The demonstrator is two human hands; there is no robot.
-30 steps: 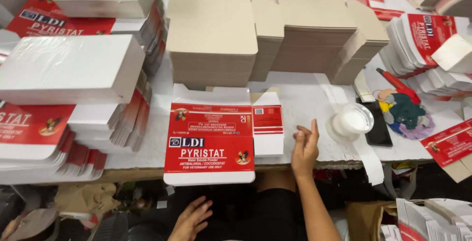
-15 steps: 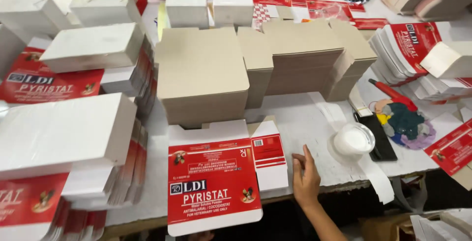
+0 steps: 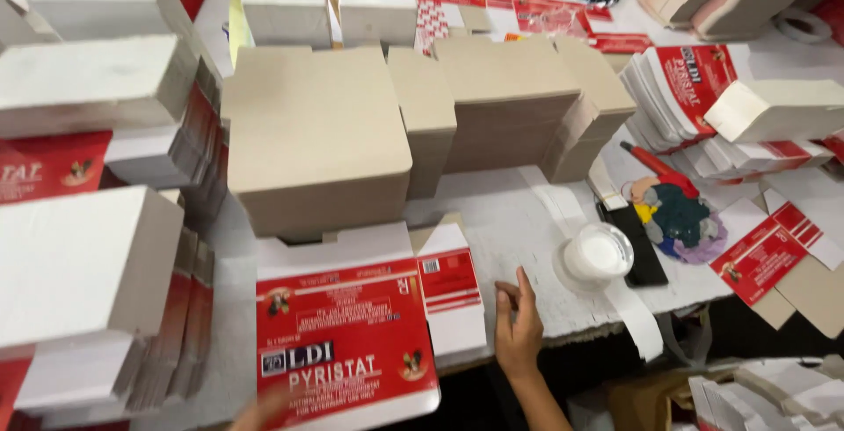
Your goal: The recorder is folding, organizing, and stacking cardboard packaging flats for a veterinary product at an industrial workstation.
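Flat red-and-white carton blank at the table's near edge, one hand on either side of it.

The red-and-white carton blank lies unfolded at lower centre of the frame, a narrow side flap on its right. The right hand rests flat on the white table just beside that flap, fingers straight and together, holding nothing. The left hand shows only as a blur at the blank's bottom edge; I cannot tell its grip. Behind the blank, a tall stack of plain brown card fills the centre. White folded boxes pile up at left. A round clear tub of white paste sits at right.
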